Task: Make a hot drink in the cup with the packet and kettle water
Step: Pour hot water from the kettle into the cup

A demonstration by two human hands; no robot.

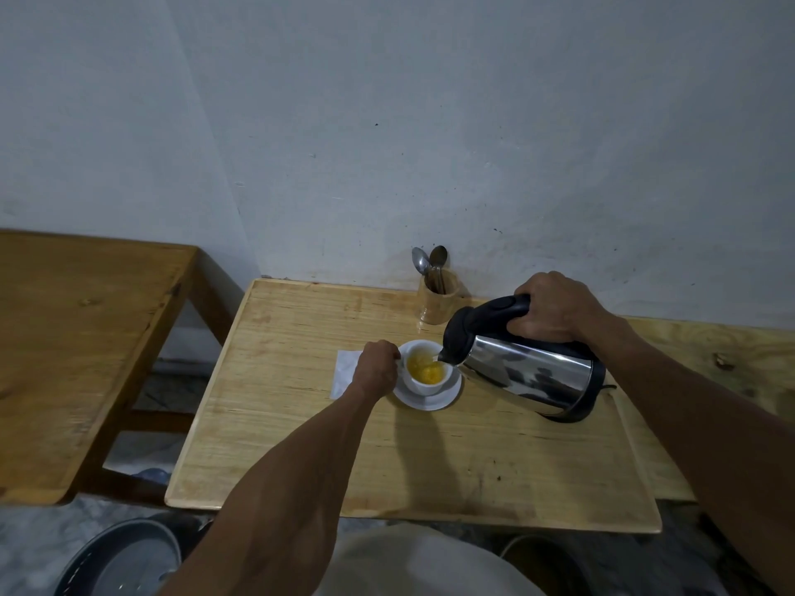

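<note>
A white cup stands on a white saucer in the middle of the wooden table. Yellow liquid fills part of the cup. My left hand grips the cup's handle on its left side. My right hand is closed around the black handle of a steel kettle, which is tilted left with its spout over the cup's rim and water running in. A white packet or paper lies flat on the table, just left of the cup and partly under my left hand.
A wooden holder with two spoons stands by the wall behind the cup. A second wooden table sits to the left across a gap. A dark round basin rests on the floor at lower left.
</note>
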